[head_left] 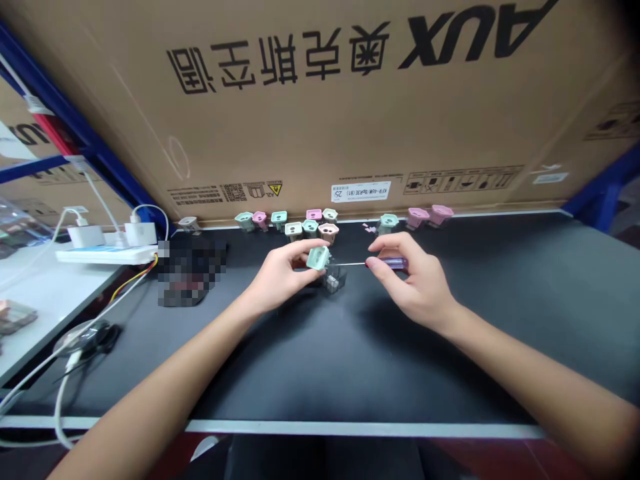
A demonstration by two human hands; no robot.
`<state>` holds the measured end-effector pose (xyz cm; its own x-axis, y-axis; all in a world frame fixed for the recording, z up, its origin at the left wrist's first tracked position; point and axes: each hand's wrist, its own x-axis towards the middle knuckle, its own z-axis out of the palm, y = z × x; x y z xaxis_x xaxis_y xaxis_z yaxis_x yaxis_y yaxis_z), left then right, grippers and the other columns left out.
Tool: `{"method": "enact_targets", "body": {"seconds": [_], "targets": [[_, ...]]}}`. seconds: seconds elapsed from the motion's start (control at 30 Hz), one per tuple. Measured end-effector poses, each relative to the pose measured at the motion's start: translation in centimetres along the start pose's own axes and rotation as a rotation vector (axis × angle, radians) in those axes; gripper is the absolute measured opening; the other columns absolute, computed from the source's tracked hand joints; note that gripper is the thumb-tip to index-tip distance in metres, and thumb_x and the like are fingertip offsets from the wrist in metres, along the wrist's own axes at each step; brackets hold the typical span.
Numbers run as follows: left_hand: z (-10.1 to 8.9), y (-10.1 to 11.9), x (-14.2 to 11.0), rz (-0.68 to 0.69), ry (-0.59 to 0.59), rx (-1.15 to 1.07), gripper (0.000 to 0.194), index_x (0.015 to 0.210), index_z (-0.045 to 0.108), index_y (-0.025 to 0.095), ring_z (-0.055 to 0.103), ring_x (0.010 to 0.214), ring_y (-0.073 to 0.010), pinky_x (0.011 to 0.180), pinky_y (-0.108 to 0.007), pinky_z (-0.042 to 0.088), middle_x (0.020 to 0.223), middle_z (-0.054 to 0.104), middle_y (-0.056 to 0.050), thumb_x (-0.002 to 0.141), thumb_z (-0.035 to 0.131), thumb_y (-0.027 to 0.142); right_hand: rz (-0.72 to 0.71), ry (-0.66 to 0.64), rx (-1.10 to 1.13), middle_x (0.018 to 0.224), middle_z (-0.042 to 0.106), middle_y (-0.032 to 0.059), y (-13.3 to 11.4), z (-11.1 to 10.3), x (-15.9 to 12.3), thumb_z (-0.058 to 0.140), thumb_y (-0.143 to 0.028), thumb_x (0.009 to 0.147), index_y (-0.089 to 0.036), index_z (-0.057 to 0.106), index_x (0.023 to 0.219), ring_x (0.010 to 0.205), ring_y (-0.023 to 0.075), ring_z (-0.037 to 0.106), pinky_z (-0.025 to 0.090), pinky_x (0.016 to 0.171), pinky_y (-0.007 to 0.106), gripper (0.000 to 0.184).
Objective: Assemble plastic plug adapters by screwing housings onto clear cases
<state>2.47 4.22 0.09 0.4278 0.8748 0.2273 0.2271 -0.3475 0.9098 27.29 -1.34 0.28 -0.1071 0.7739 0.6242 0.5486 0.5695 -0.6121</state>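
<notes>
My left hand (285, 272) pinches a mint-green pencil sharpener (318, 258) between thumb and fingers, above the middle of the black work surface. Below its green top, a dark see-through part (334, 279) shows. From the right, my right hand (413, 283) grips a screwdriver (395, 263) by its purple, clear-looking handle. The thin metal shaft points left and reaches the side of the sharpener; its tip is too small to make out.
Along the back, several more sharpeners in mint, pink and cream stand before a large cardboard box (300, 133). Small pink pieces (369, 228) lie near a mint sharpener (388, 223). At left are a white power strip (107, 255), cables and a blurred dark object (190, 273).
</notes>
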Motion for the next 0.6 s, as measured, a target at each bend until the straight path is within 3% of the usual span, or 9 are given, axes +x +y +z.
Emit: {"method": "enact_targets", "body": {"seconds": [0.13, 0.33, 0.5, 0.6], "targets": [[-0.01, 0.42, -0.18, -0.002, 0.005, 0.027, 0.047, 0.126, 0.069, 0.021, 0.068, 0.089, -0.0176, 0.087, -0.031, 0.055, 0.103, 0.075, -0.005, 0.080, 0.079, 0.028, -0.001, -0.014, 0.028, 0.084, 0.064, 0.0013, -0.41, -0.27, -0.20, 0.057, -0.026, 0.099, -0.025, 0.055, 0.104, 0.072, 0.0175, 0.064, 0.048, 0.062, 0.030, 0.006], [0.05, 0.52, -0.16, 0.002, 0.016, 0.094, 0.048, 0.125, 0.071, 0.019, 0.069, 0.093, -0.0196, 0.088, -0.031, 0.056, 0.109, 0.076, -0.007, 0.078, 0.079, 0.027, -0.085, -0.100, 0.047, 0.084, 0.058, -0.0004, -0.43, -0.67, -0.23, 0.060, -0.018, 0.093, -0.026, 0.048, 0.111, 0.067, 0.0160, 0.057, 0.046, 0.063, 0.031, 0.023], [0.26, 0.38, -0.14, 0.029, 0.042, 0.107, 0.046, 0.124, 0.072, 0.019, 0.069, 0.091, -0.0201, 0.088, -0.032, 0.057, 0.106, 0.077, -0.007, 0.079, 0.078, 0.027, 0.007, -0.056, 0.045, 0.073, 0.057, -0.0019, -0.50, -0.50, -0.07, 0.055, -0.026, 0.100, -0.027, 0.053, 0.109, 0.056, 0.0148, 0.053, 0.045, 0.057, 0.031, 0.010], [0.27, 0.35, -0.14, 0.037, 0.046, 0.108, 0.047, 0.125, 0.071, 0.019, 0.069, 0.091, -0.0198, 0.090, -0.032, 0.057, 0.105, 0.077, -0.006, 0.079, 0.078, 0.027, 0.021, -0.043, 0.119, 0.085, 0.061, 0.0019, -0.17, -0.43, 0.03, 0.055, -0.025, 0.099, -0.026, 0.053, 0.111, 0.064, 0.0166, 0.059, 0.049, 0.060, 0.032, 0.012]]}}
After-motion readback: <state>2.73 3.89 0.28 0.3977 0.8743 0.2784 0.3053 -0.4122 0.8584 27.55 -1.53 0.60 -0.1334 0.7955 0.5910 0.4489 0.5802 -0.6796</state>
